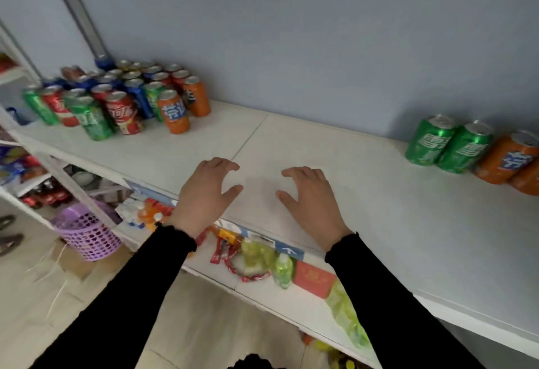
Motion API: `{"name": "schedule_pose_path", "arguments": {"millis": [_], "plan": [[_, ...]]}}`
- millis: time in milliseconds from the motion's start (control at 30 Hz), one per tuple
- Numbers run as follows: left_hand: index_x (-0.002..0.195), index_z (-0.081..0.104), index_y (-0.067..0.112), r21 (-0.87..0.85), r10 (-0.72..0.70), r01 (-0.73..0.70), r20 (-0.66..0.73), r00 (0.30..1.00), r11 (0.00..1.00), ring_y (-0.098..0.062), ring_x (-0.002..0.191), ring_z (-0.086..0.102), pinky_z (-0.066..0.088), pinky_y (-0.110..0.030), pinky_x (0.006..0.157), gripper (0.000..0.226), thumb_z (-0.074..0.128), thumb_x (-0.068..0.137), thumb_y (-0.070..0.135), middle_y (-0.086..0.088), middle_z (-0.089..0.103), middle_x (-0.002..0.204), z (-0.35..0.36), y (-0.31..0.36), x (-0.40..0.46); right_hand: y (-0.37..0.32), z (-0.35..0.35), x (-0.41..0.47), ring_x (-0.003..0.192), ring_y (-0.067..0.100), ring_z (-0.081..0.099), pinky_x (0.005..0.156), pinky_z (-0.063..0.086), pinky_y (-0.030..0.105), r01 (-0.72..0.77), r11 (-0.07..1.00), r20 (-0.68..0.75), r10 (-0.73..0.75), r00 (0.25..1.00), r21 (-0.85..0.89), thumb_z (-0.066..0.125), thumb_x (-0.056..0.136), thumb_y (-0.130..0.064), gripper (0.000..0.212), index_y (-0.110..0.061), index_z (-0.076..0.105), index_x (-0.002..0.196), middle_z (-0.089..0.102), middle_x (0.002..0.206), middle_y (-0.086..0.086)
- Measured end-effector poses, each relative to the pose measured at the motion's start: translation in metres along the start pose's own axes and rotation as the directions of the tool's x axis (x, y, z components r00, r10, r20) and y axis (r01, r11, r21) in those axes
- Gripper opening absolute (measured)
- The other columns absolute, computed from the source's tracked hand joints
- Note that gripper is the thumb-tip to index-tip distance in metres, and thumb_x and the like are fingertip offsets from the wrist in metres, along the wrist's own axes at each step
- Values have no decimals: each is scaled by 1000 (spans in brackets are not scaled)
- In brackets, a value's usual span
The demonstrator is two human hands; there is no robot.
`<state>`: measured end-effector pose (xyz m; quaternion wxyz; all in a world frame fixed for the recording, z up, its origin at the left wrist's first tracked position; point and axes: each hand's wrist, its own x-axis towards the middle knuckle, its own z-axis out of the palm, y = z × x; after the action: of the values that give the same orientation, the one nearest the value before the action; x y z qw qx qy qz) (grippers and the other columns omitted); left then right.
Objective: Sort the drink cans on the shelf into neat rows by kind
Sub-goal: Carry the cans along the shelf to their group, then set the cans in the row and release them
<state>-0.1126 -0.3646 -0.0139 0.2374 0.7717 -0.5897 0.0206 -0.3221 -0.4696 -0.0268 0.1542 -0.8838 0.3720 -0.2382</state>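
Left hand (204,193): grip released, hovering over bare shelf (291,147)
Right hand (309,196): grip released, empty
Mixed cans (122,97): clustered far left, unsorted
Sorted cans (466,149): right, started row by kind

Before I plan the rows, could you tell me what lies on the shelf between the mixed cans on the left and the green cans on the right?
Only bare shelf top in the head view, with both empty hands over it.

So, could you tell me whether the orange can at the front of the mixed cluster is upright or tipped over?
Upright: the orange can stands on its base on the shelf, silver top upward.
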Motion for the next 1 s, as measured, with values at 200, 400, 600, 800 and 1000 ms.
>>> {"name": "schedule_pose_path", "arguments": {"millis": [200, 400, 600, 800, 1000], "plan": [[126, 61, 23, 0, -45, 45, 2, 999, 999, -20, 118, 51, 47, -38, 96, 37, 67, 92, 35, 5, 59, 125, -57, -118, -49, -111, 67, 16, 118, 25, 50, 94, 43, 38, 40, 999, 1, -40, 999, 21, 62, 94, -37, 43, -22, 56, 135, 61, 127, 1], [127, 60, 23, -30, -67, 67, 3, 998, 997, -18, 115, 53, 47, -36, 96, 37, 67, 92, 34, 6, 59, 124, -98, -208, -73, -202, 122, 36, 118, 23, 50, 97, 45, 37, 15, 998, -21, -13, 1000, 66, 64, 94, -34, 44, -21, 57, 135, 62, 128, 0], [129, 58, 22, -90, -96, 94, -17, 995, 992, -18, 120, 53, 49, -41, 98, 40, 68, 92, 34, 6, 57, 129, -120, -278, -66, -253, 159, 77, 122, 19, 49, 98, 44, 33, 10, 996, -6, -9, 1000, 89, 64, 95, -34, 47, -22, 53, 139, 60, 132, -2], [136, 55, 19, -126, -161, 159, -10, 987, 979, -24, 122, 53, 46, -42, 101, 48, 69, 92, 32, 0, 55, 135, -131, -345, -27, -273, 199, 138, 121, 19, 50, 94, 41, 28, -20, 989, -14, 22, 1000, 145, 66, 94, -33, 51, -20, 51, 141, 59, 133, 0], [140, 51, 19, -139, -200, 199, 4, 980, 970, -25, 121, 51, 44, -44, 102, 50, 67, 93, 31, -3, 52, 138, -145, -408, 31, -285, 241, 217, 121, 20, 55, 97, 47, 33, -114, 959, -25, 124, 992, 261, 70, 92, -34, 63, -15, 42, 145, 55, 137, 5]]}}
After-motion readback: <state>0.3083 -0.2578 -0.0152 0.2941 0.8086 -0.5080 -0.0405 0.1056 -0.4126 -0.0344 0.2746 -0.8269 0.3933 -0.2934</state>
